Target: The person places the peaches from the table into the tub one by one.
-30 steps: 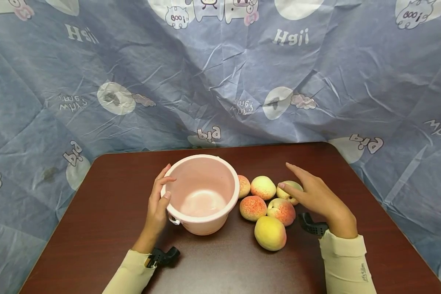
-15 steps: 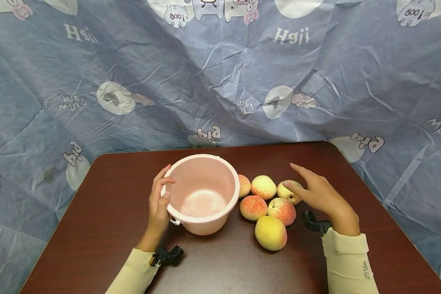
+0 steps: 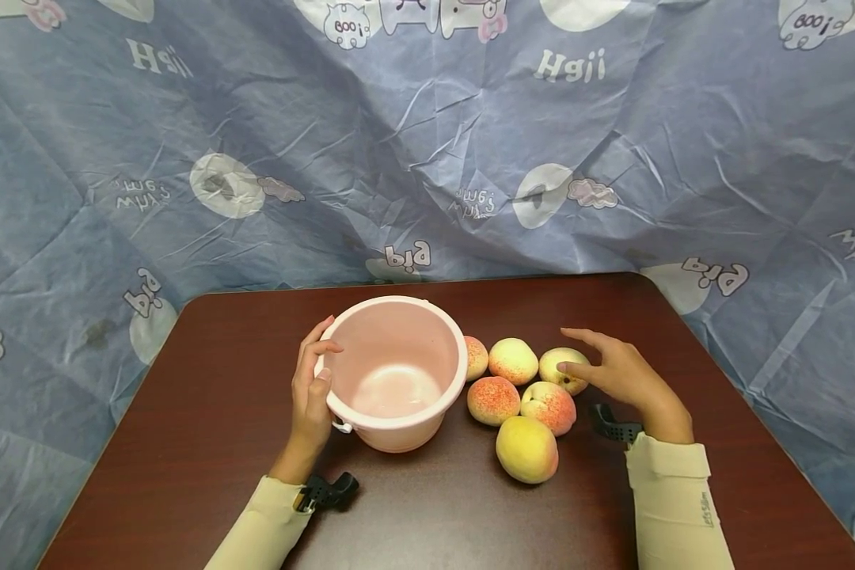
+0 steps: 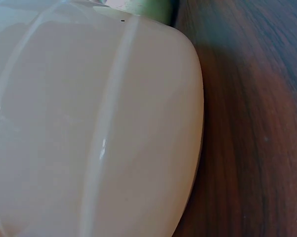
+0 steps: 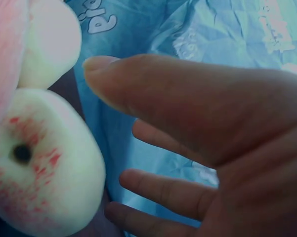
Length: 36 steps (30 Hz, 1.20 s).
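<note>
While its left rim is gripped between the bent fingers and thumb of the left hand (image 3: 309, 400), the pink bucket (image 3: 399, 437) is set on the brown table (image 3: 207, 443) with its mouth facing up. Just to its right, the leftmost peach (image 3: 476, 358) is partly hidden by it. Beside that are clustered a red-speckled peach (image 3: 494, 400), a pale peach (image 3: 513, 361), a yellow peach (image 3: 527, 450) nearest the person, a blushed peach (image 3: 550, 408) and the rightmost peach (image 3: 564, 355). This last is overlapped by the thumb of the right hand (image 3: 623, 372), whose digits are spread apart; whether the fruit is touched cannot be told.
</note>
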Tool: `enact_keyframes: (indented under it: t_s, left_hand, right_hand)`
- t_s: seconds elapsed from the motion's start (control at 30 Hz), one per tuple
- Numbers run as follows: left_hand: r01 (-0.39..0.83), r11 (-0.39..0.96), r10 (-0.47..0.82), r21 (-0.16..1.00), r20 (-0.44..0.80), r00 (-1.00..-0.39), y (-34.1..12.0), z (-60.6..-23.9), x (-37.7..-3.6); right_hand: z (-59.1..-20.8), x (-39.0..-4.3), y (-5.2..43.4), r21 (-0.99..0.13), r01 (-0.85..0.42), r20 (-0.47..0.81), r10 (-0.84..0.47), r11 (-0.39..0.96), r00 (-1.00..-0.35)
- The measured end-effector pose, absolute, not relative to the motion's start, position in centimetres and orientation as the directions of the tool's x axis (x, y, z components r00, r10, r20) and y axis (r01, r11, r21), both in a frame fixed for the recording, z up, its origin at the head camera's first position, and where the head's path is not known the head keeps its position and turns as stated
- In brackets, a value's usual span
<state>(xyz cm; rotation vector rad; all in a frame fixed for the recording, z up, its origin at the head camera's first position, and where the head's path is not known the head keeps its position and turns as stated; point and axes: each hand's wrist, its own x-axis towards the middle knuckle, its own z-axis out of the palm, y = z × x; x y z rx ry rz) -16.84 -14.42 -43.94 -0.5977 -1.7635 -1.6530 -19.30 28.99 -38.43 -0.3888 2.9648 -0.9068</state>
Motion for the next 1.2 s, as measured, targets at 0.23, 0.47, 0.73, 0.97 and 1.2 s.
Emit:
enact_keyframes:
  t_s: [0.23,0.47,0.73,0.97,1.2]
  left_hand:
    - [0.711,0.101,-0.102,0.696,0.718,-0.688,-14.4,-44.1,-16.8]
    - [0.713,0.105,-0.107,0.694,0.720,-0.685,-14.4,-44.2,-16.7]
    - [0.711,0.099,-0.107,0.696,0.718,-0.688,-14.5,-43.9,-16.7]
    - [0.714,0.106,-0.104,0.692,0.722,-0.684,-14.4,-43.8,-16.8]
    - [0.711,0.117,-0.104,0.694,0.720,-0.686,-14.3,-44.0,-16.7]
  right_hand:
    - [-40.1,-20.0,30.2,-0.592,-0.200,0.029,-0.228,0.781,-0.973]
    - [-41.6,-20.6,31.0,-0.667,-0.240,0.042,-0.286,0.705,-0.957]
    - [-42.5,-21.1,31.2,-0.714,-0.250,0.040,-0.318,0.654,-0.947]
    - [-43.0,-21.3,31.5,-0.719,-0.254,0.040,-0.327,0.647,-0.944]
    - [-43.2,-21.2,31.5,-0.735,-0.248,0.035,-0.329,0.632,-0.944]
